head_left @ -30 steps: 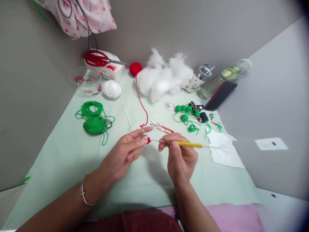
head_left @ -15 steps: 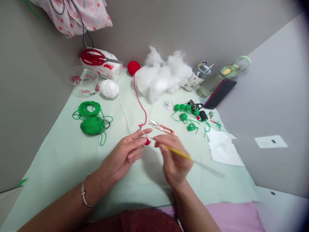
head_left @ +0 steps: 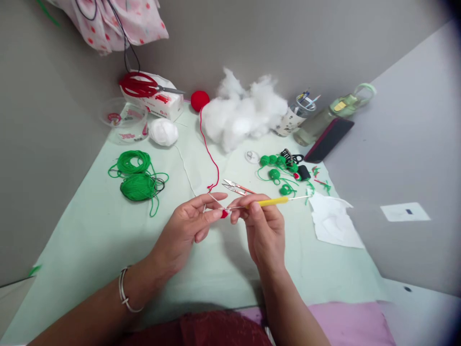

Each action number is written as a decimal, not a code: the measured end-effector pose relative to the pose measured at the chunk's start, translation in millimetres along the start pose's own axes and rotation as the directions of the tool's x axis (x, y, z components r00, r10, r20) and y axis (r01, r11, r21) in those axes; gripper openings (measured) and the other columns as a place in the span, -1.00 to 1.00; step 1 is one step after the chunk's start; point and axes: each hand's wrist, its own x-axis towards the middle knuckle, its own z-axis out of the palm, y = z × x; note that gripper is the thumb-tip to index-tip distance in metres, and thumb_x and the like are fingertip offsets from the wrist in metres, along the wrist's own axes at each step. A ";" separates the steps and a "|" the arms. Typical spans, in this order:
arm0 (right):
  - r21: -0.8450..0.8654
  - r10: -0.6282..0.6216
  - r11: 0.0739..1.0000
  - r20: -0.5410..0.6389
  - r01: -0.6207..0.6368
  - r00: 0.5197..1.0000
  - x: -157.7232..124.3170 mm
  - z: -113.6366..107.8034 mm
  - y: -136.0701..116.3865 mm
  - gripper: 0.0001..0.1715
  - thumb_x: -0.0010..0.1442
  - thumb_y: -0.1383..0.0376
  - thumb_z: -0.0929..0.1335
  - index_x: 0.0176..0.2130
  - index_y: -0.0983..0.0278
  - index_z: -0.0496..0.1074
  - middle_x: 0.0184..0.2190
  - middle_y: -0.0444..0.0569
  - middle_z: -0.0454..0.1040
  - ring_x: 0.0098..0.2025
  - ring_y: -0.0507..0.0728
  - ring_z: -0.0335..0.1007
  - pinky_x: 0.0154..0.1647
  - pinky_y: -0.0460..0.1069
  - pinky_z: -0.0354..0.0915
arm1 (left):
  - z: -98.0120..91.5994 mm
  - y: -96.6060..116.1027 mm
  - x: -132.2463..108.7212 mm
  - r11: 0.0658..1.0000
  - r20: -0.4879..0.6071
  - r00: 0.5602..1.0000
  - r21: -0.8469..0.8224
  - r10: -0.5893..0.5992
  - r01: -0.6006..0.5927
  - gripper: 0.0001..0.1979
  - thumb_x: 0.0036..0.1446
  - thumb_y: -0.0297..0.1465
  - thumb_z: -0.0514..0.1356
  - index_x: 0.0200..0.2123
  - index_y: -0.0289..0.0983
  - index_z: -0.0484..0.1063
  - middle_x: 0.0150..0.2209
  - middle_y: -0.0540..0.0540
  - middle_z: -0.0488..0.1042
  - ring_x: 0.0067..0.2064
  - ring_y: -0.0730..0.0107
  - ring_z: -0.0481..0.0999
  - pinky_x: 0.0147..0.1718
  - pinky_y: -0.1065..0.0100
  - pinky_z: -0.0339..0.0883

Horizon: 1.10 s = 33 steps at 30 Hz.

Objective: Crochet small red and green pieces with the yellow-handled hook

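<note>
Between thumb and fingers, my left hand (head_left: 189, 221) pinches a small red and white crochet piece (head_left: 224, 213). White yarn (head_left: 186, 170) runs from the white yarn ball (head_left: 163, 132) to my left hand and passes over its raised index finger. My right hand (head_left: 264, 226) is closed around the yellow handle of a crochet hook (head_left: 273, 202), held nearly level. The hook's thin metal shaft reaches the top of the crochet piece. Just beyond my fingers lie orange-handled thread snips (head_left: 236, 186), partly covered by my right hand, and a red yarn tail (head_left: 215, 178).
Green yarn (head_left: 139, 186) lies at left. Behind stand a tissue box (head_left: 169, 105) with red scissors (head_left: 140, 85) on it, a red yarn ball (head_left: 200, 101) and white stuffing (head_left: 241, 115). Small green crocheted balls (head_left: 274, 174), a phone (head_left: 329, 140) and a bottle (head_left: 317, 122) are at right.
My right hand has turned, bringing the hook from a downward slant to nearly level. The crochet piece has shifted slightly right, and my right hand now covers the snips' handle.
</note>
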 end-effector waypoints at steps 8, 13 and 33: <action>-0.439 -0.324 0.826 0.144 0.353 0.935 -9.3 2.4 -2.1 -0.73 0.48 0.39 0.28 -0.05 0.16 0.56 -0.23 -0.03 0.63 -0.21 0.12 0.61 -0.15 0.06 0.53 | -1.6 -3.7 -1.7 0.992 -0.109 0.989 0.087 0.102 -0.093 -0.76 0.17 -0.29 0.45 -0.07 -0.11 0.70 -0.32 0.06 0.48 -0.59 0.74 0.10 -0.59 0.46 -0.07; -0.625 -0.450 0.523 0.375 0.579 0.811 -13.8 0.6 -0.1 -0.67 0.41 0.51 0.30 0.03 0.19 0.51 -0.12 0.05 0.65 -0.08 0.15 0.64 -0.16 0.01 0.55 | -1.6 -7.5 -0.4 0.981 -0.142 0.976 0.126 0.163 -0.146 -0.71 0.14 -0.29 0.47 -0.04 -0.11 0.70 -0.32 0.06 0.49 -0.57 0.69 0.16 -0.61 0.48 -0.01; -0.042 -0.109 0.993 -0.018 0.108 0.994 -1.5 3.8 1.4 -0.80 0.43 0.25 0.40 -0.18 0.16 0.67 -0.28 -0.07 0.60 -0.38 0.05 0.49 -0.30 0.01 0.43 | -0.5 11.2 -2.1 0.993 -0.021 1.000 -0.119 -0.003 0.000 -0.60 0.18 -0.38 0.42 0.10 -0.25 0.62 -0.58 0.20 0.16 -0.59 0.69 -0.06 -0.60 0.50 -0.17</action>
